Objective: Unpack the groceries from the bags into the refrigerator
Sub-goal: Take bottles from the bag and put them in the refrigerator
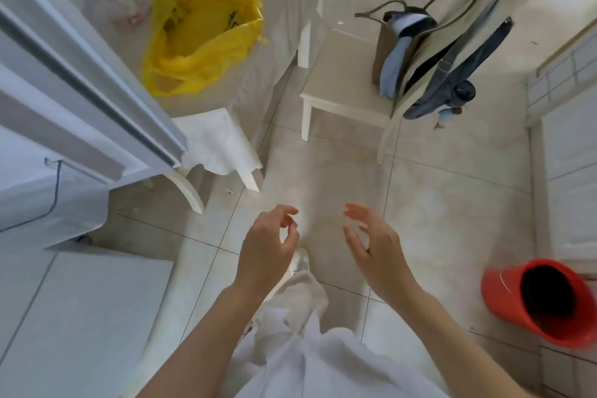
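Left hand [265, 245] and right hand [374, 245], both loosely spread and holding nothing, above tiled floor [436, 197]; yellow bag [200, 52] on table [277, 10], upper left.

The desk [226, 97], covered with a white cloth, stands ahead and left of the hands [318, 245] and carries an open yellow bag [200, 29]. The tiled floor [436, 203] bears a white chair [342, 84] ahead-right and a red bucket [504, 297] to the right.
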